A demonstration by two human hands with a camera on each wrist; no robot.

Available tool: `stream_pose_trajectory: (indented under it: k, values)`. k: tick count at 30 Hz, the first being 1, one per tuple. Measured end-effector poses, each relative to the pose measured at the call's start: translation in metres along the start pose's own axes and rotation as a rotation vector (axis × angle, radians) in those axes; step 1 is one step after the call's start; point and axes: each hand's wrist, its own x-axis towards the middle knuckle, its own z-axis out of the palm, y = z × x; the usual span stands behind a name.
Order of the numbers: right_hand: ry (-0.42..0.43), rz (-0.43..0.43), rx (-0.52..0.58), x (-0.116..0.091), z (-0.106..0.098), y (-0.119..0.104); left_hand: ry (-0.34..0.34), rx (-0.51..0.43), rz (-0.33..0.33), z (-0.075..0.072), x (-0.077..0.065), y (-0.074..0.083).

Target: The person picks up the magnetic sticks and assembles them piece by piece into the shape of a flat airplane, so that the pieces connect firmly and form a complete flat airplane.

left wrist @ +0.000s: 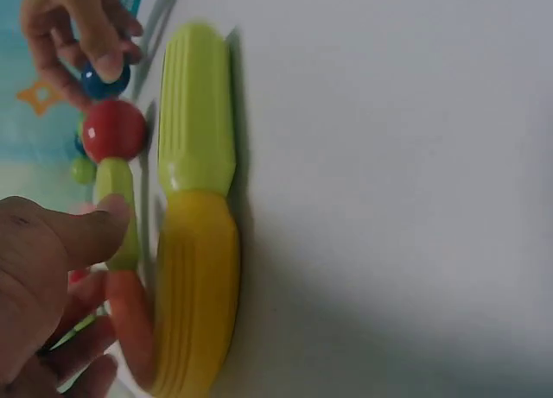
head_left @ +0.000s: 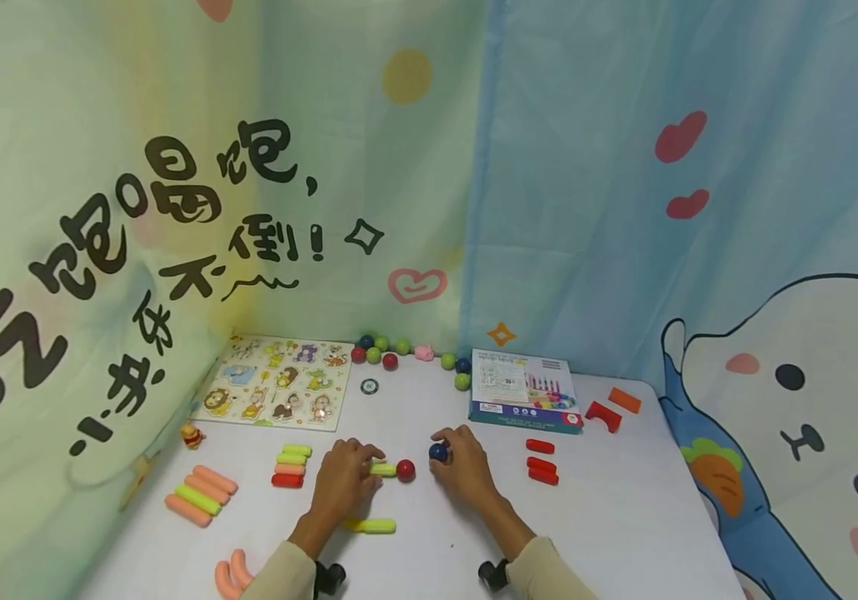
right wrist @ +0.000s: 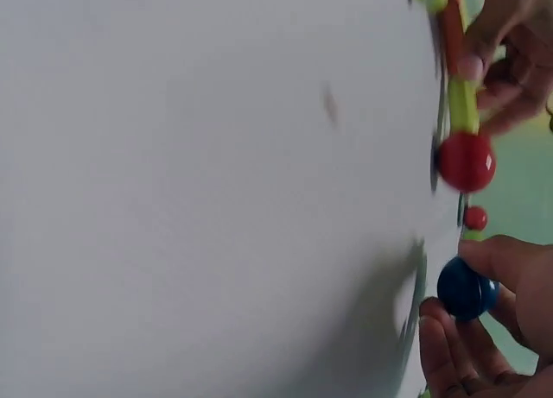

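My left hand pinches a lime green stick between thumb and fingers. A red ball sits at the stick's right end. An orange curved piece adjoins the stick's other end and runs toward a yellow stick. End to end with the yellow one lies a second lime green stick, nearer the person. My right hand holds a dark blue ball in its fingertips, to the right of the red ball and apart from it.
Sorted sticks lie left: several pink and green pieces, a short stack, and curved pink pieces. Red pieces lie right. Behind are an animal puzzle board, a toy box and several loose balls.
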Motion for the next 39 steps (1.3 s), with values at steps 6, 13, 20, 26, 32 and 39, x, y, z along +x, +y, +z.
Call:
stream_pose_trajectory:
  k: [6,13,20,26,32,39]
  values:
    - [-0.069,0.022,0.124,-0.042,-0.001,-0.003,-0.016,0.055,0.141,-0.011,-0.032,0.011]
    - [-0.206,-0.001,0.234,-0.070,0.009,-0.009,-0.179,0.120,0.200,-0.008,-0.053,0.012]
    - [-0.233,-0.064,0.254,-0.080,0.020,-0.016,-0.100,0.105,0.219,-0.004,-0.056,0.014]
    - [-0.248,-0.065,0.247,-0.081,0.019,-0.016,-0.097,0.067,0.204,-0.004,-0.060,0.012]
    - [-0.281,-0.108,0.254,-0.079,0.016,-0.016,-0.106,0.046,0.198,-0.004,-0.061,0.010]
    - [-0.251,-0.139,0.247,-0.077,0.015,-0.014,-0.087,0.039,0.204,-0.005,-0.064,0.010]
